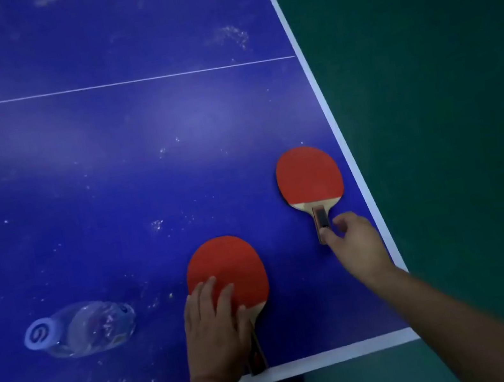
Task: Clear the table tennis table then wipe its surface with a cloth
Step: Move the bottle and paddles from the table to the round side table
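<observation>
At the corner of a dusty blue table tennis table [99, 133], a person reaches for two red bats at once. The left hand [215, 325] lies flat, fingers straight and slightly spread, pressing the near bat [229, 262] where blade meets handle; nothing is curled round it yet. The right hand [355, 241] pinches the handle end of the far bat [308, 174] betw. thumb and fingertips, the blade lying flat just beside the white side line. To the left, well apart from both bats, a clear plastic bottle [81, 328] w/ a pale cap lies on its side. White specks and smudges cover the surface; no cloth is in sight.

Clearing looks barely begun: all three items are on the table. Risks, as I judge them: a fingertip pinch so far down the handle may let the far bat swing or drop off the edge nearby; the flat left palm could just slide its bat over the end line; the bottle, if bumped, may roll.
</observation>
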A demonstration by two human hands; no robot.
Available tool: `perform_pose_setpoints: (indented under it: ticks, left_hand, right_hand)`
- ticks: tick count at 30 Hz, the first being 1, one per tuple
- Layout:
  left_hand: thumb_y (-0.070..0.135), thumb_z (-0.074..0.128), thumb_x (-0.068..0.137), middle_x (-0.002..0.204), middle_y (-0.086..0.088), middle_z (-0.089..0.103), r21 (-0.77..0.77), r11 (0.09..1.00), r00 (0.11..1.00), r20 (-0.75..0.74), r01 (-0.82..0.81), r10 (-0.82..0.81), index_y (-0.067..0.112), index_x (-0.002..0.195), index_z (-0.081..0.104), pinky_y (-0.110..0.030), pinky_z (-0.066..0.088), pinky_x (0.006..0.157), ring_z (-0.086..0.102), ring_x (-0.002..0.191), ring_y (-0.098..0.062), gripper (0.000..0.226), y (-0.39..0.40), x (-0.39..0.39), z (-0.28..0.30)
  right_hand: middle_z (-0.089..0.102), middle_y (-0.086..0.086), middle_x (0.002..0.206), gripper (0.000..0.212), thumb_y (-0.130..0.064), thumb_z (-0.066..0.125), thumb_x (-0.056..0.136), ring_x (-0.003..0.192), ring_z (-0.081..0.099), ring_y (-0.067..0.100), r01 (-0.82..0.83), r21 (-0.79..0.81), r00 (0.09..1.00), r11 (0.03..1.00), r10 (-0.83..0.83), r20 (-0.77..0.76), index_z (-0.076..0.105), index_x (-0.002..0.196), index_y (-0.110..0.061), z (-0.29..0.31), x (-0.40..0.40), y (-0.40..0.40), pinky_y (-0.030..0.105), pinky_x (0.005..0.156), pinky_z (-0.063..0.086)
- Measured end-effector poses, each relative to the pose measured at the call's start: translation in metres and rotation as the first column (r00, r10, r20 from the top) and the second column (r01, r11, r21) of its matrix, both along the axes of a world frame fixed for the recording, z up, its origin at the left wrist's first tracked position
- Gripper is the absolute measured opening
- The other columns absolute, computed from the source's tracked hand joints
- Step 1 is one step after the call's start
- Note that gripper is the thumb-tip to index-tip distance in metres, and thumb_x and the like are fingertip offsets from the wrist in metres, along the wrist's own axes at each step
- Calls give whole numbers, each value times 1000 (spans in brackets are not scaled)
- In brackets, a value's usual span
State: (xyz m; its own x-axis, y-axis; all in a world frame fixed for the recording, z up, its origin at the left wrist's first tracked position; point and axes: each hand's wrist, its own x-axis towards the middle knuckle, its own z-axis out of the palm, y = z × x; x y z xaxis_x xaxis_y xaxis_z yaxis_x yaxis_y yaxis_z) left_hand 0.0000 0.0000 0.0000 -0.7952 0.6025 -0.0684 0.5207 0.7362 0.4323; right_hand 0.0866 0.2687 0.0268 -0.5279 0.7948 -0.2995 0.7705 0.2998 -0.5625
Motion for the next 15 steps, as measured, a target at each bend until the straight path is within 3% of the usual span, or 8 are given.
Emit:
perform_pose_setpoints:
  ticks: [5, 8, 10, 12, 15]
  left_hand:
    - [41, 42, 90, 136, -17, 57, -5, 999, 999, 24, -37, 37, 8, 117, 69, -58, 38, 108, 49, 128, -42, 51, -3, -1, -11]
    - [41, 42, 91, 137, -16, 56, 7, 999, 999, -2, -33, 33, 8, 119, 68, -54, 34, 112, 47, 129, -40, 50, -4, 1, -17]
    - [40, 43, 91, 137, -16, 56, 12, 999, 999, -9, -41, 41, 7, 118, 68, -55, 33, 112, 47, 129, -40, 50, -3, 1, -17]
    - [40, 44, 91, 137, -16, 55, 21, 999, 999, 1, -47, 47, 7, 118, 67, -57, 35, 111, 47, 129, -40, 49, -2, 2, -17]
    - [40, 44, 91, 137, -16, 56, 22, 998, 999, 7, -51, 50, 7, 118, 67, -57, 36, 110, 48, 129, -41, 48, -1, 2, -14]
  right_hand:
    - [56, 13, 112, 60, -49, 75, 82, 92, 60, 30, 146, -88, 988, 985, -141, 62, 48, 114, -6, -12, -38, 7, 39, 69, 53]
    - [53, 16, 119, 69, -45, 80, 80, 99, 60, 34, 196, -89, 976, 977, -185, 118, 46, 121, -1, -17, -48, 6, 45, 77, 56]
    - [55, 17, 119, 66, -39, 80, 82, 100, 60, 35, 202, -98, 972, 974, -187, 140, 46, 122, 0, -21, -51, 10, 45, 77, 56]
    - [57, 17, 115, 57, -32, 76, 86, 93, 59, 30, 184, -133, 972, 974, -160, 170, 47, 122, 1, -24, -55, 14, 36, 64, 51]
    - [59, 10, 90, 24, -15, 64, 88, 69, 54, 22, 232, -247, 967, 941, -196, 160, 53, 104, -2, -25, -59, 21, 25, 52, 41]
